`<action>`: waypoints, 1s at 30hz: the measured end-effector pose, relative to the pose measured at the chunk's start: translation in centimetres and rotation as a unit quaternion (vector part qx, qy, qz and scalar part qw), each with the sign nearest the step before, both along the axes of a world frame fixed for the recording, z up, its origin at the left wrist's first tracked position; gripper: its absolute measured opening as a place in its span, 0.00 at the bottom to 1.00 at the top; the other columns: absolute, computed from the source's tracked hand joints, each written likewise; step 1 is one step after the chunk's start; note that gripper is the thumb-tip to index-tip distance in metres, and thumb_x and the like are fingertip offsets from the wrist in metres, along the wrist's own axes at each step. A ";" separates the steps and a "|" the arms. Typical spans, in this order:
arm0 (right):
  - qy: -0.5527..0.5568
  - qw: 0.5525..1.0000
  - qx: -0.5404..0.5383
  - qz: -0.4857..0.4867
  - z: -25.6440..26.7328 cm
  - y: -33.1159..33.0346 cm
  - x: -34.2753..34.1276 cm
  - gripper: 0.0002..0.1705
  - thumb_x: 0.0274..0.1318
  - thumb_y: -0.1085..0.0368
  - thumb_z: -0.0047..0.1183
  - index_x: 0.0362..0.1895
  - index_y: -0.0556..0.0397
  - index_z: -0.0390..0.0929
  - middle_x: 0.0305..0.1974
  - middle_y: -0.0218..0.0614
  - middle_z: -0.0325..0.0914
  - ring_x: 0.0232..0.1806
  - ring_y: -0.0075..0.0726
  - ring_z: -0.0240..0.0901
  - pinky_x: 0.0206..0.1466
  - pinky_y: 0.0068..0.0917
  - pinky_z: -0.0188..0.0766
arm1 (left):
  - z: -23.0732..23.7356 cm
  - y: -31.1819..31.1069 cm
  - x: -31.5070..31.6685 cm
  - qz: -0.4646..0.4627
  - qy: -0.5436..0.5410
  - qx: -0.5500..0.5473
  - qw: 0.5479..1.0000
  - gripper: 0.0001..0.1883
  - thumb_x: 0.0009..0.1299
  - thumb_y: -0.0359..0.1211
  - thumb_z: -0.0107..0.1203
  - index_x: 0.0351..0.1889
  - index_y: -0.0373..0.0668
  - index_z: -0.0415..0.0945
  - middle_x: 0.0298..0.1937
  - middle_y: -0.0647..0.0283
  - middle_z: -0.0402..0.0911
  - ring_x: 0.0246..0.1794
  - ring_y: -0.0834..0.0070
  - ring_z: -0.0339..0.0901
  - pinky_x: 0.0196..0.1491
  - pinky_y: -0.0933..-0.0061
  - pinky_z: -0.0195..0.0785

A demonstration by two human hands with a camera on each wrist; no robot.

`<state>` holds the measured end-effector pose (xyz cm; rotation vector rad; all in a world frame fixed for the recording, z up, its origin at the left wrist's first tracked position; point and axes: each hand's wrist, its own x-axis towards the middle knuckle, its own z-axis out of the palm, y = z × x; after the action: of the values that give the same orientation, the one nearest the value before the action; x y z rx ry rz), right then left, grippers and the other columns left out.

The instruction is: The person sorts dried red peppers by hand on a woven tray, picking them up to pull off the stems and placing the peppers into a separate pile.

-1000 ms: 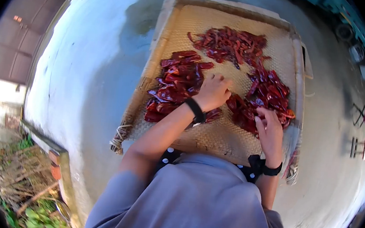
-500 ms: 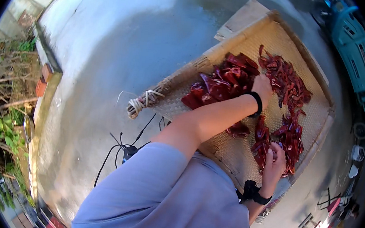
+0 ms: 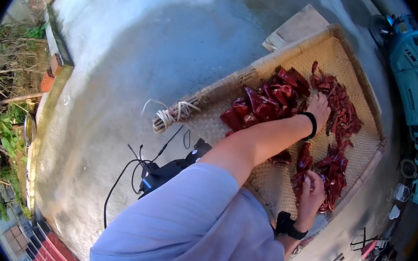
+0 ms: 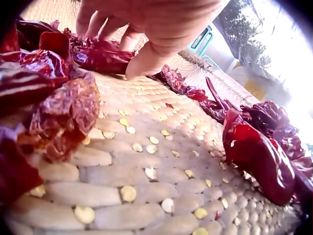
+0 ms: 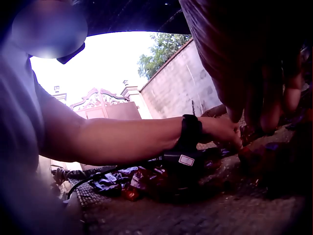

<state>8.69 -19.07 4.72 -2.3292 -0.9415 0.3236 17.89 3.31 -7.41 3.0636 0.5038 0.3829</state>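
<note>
Dried red chili peppers lie in separate heaps on a woven bamboo tray [image 3: 270, 181]. Broad glossy ones form the left heap [image 3: 262, 103], and thin shrivelled ones the far heap [image 3: 342, 105]. My left hand [image 3: 318, 110] reaches between these two, fingers extended. In the left wrist view its fingertips touch a dark red chili [image 4: 100, 59], with the thumb beside it. Over the near right heap [image 3: 334, 175], my right hand [image 3: 312, 193] hangs with loosely bent fingers, thumb beside a chili [image 3: 305, 160]. The right wrist view is too dark there for detail.
Pale seeds [image 4: 128, 193] are scattered on the weave. A rope-bound tray corner [image 3: 173, 114] sticks out at left. Black cables [image 3: 138, 161] hang by my left side. Beyond the tray are a flat board [image 3: 299, 28] and a turquoise vehicle [image 3: 415, 80] on concrete.
My head view has turned, so the tray appears rotated. The left hand has moved from the tray's middle to beside the thin chilies. The right hand stays over the right heap.
</note>
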 end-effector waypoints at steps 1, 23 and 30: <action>0.001 1.000 -0.003 0.001 0.1 0.0 -0.1 0.10 0.65 0.72 0.52 0.49 0.58 0.79 0.46 0.43 0.81 0.48 0.46 0.78 0.54 0.35 0.73 | 0.8 0.0 0.5 -0.005 0.061 -0.046 0.997 0.16 0.67 0.32 0.55 0.52 0.42 0.72 0.47 0.61 0.70 0.55 0.61 0.65 0.57 0.57 0.57; 0.030 0.999 -0.016 0.001 -0.4 0.2 -0.5 0.11 0.64 0.72 0.53 0.50 0.57 0.79 0.44 0.42 0.80 0.44 0.42 0.79 0.50 0.32 0.74 | 1.0 -0.5 0.5 -0.043 0.027 -0.194 0.980 0.14 0.70 0.32 0.54 0.53 0.51 0.78 0.57 0.54 0.69 0.60 0.54 0.68 0.60 0.57 0.65; 0.037 0.999 -0.017 -0.018 -0.4 -0.2 -0.4 0.11 0.64 0.72 0.54 0.49 0.56 0.80 0.44 0.43 0.81 0.42 0.43 0.80 0.48 0.32 0.75 | 2.7 0.5 -1.2 -0.014 -0.029 -0.251 0.967 0.16 0.66 0.29 0.55 0.52 0.52 0.81 0.52 0.51 0.71 0.55 0.53 0.70 0.53 0.56 0.70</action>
<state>8.31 -19.25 4.32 -2.3461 -0.8630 0.4108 16.72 3.83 -4.74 2.5603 0.4666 0.2887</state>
